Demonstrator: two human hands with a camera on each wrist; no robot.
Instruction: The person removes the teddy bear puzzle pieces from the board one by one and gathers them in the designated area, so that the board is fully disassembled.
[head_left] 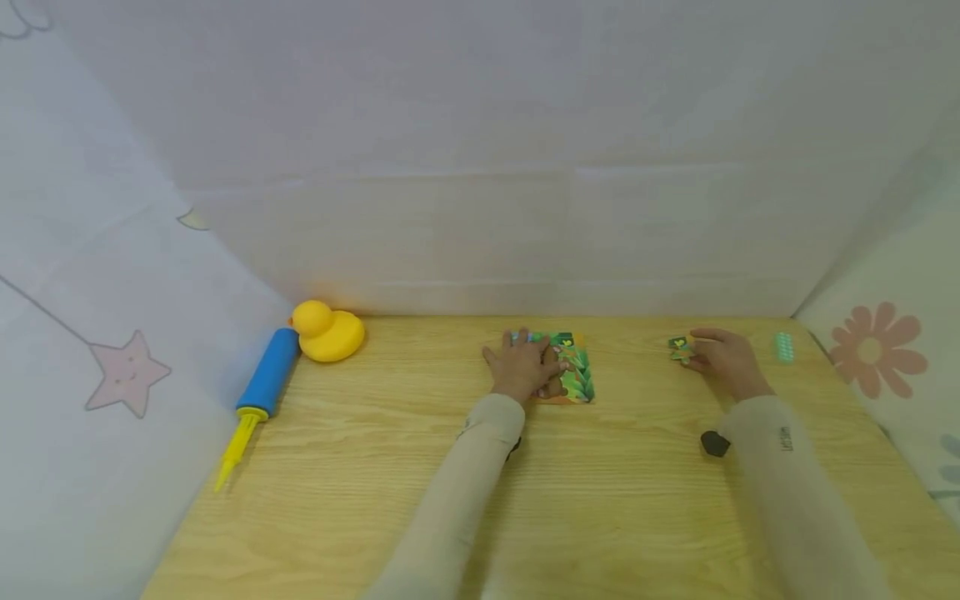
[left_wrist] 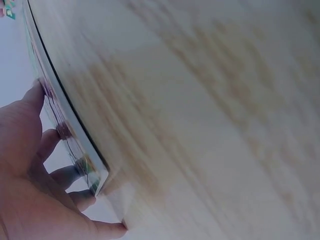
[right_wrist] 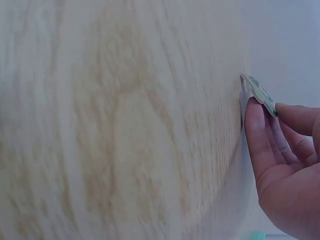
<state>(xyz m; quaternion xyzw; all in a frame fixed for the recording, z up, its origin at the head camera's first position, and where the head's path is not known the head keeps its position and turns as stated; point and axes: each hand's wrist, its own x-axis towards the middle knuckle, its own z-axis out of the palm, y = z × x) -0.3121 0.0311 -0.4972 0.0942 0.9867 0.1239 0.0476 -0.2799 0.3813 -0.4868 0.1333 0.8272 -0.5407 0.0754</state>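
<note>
In the head view my left hand [head_left: 517,367] lies with spread fingers on a flat, colourful picture puzzle [head_left: 579,379] with green leaves and a brown shape. The palm and fingers hide its left part. In the left wrist view, fingertips of the left hand [left_wrist: 30,170] rest on the puzzle [left_wrist: 75,132], and one finger reaches past its corner to the tabletop. Off to the right, my right hand [head_left: 726,360] pinches a small green puzzle piece [head_left: 678,343] by its edge. The right wrist view has this piece [right_wrist: 261,95] tilted between thumb and fingers.
A yellow rubber duck [head_left: 330,333] sits at the back left, beside a blue and yellow hand pump [head_left: 268,379]. Right of my right hand lies a small mint-green bumpy thing [head_left: 783,347]. Pale cloth walls [head_left: 480,242] border the wooden table [head_left: 600,500] behind and at both sides.
</note>
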